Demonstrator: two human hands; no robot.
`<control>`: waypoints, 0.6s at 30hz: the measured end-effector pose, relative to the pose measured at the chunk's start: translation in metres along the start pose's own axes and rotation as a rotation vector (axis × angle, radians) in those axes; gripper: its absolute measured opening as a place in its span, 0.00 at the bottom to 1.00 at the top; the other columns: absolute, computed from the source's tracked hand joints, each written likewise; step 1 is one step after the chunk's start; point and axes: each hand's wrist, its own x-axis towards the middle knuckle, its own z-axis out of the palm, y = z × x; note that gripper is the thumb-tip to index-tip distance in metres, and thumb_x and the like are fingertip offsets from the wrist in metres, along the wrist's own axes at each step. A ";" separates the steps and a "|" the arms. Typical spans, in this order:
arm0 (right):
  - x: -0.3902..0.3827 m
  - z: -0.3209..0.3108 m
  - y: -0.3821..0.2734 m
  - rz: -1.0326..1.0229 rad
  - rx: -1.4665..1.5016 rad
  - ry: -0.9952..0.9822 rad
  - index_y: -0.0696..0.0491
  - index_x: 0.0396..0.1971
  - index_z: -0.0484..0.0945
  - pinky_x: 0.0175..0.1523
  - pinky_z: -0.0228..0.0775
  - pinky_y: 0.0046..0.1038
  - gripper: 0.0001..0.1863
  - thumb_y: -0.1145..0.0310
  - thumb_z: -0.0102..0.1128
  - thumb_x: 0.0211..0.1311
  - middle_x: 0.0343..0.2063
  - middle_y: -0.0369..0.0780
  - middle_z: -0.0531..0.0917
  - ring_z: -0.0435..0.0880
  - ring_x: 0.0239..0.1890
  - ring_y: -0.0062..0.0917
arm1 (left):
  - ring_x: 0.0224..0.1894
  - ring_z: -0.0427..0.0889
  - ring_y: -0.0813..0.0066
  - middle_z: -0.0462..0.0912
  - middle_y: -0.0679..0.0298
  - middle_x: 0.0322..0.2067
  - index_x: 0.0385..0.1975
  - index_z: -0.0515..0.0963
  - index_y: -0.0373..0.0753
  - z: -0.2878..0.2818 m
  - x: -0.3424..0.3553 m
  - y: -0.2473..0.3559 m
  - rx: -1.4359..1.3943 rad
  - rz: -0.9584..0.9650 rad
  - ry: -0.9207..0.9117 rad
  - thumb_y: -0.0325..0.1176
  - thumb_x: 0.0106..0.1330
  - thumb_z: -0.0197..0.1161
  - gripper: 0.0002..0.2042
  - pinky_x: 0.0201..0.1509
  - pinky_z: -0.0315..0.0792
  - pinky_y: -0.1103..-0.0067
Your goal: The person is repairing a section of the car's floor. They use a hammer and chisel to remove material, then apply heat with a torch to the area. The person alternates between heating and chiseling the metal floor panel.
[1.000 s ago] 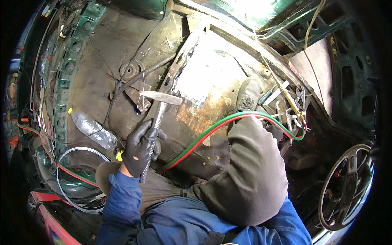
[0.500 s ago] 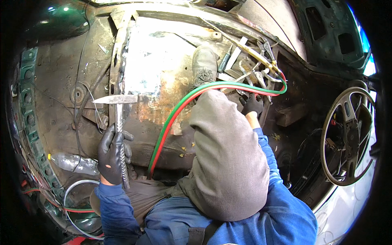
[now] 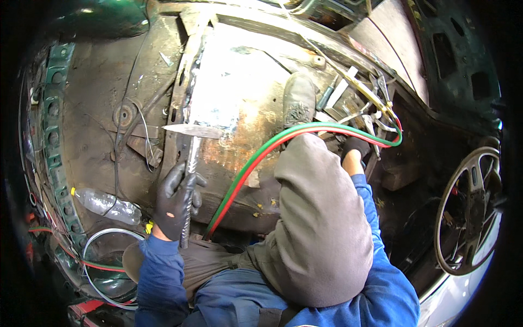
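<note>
My left hand (image 3: pixel 173 204), in a black glove with a small tear, is closed around the ribbed metal handle of a hammer (image 3: pixel 190 131), whose long pointed head lies crosswise in view. Twin green and red hoses (image 3: pixel 250 163) arch over my raised knee (image 3: pixel 310 180) to a brass torch (image 3: pixel 373 97). My right hand (image 3: pixel 354 146), also black-gloved, reaches past my knee into a pile of hand tools (image 3: pixel 338 98) beside the hoses; its fingers are mostly hidden. My boot (image 3: pixel 298 92) rests on the patchy metal floor (image 3: pixel 239 120) of a stripped vehicle body.
A steering wheel (image 3: pixel 441 212) is at the right, under a dark door panel (image 3: pixel 457 60). A perforated green rail (image 3: pixel 54 114) runs along the left, near a plastic bottle (image 3: pixel 103 204), a pale coiled line (image 3: pixel 98 234) and loose wires (image 3: pixel 120 147). A crossmember (image 3: pixel 188 71) crosses the floor.
The camera's view has shifted. My right hand and forearm, largely hidden behind my knee a second ago, now show to its right. My left hand still grips the hammer.
</note>
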 end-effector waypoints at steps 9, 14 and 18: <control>-0.052 -0.084 0.030 0.211 0.883 -0.031 0.52 0.53 0.87 0.54 0.80 0.37 0.17 0.58 0.59 0.75 0.49 0.44 0.90 0.89 0.50 0.35 | 0.25 0.74 0.89 0.84 0.67 0.38 0.67 0.73 0.37 0.006 0.009 0.006 0.045 -0.042 -0.090 0.38 0.81 0.59 0.20 0.25 0.69 0.86; -0.115 -0.112 0.100 0.182 0.868 0.157 0.55 0.45 0.89 0.47 0.81 0.36 0.13 0.63 0.70 0.67 0.38 0.47 0.92 0.90 0.38 0.33 | 0.26 0.73 0.89 0.83 0.66 0.40 0.80 0.60 0.45 0.008 0.017 0.004 0.060 0.057 -0.138 0.37 0.80 0.58 0.30 0.27 0.69 0.86; -0.165 -0.187 0.159 0.155 0.885 0.122 0.56 0.47 0.87 0.50 0.81 0.37 0.10 0.68 0.65 0.72 0.40 0.47 0.91 0.90 0.40 0.33 | 0.26 0.72 0.90 0.83 0.66 0.41 0.82 0.56 0.51 0.014 0.028 0.004 0.091 0.128 -0.153 0.35 0.79 0.60 0.34 0.28 0.69 0.86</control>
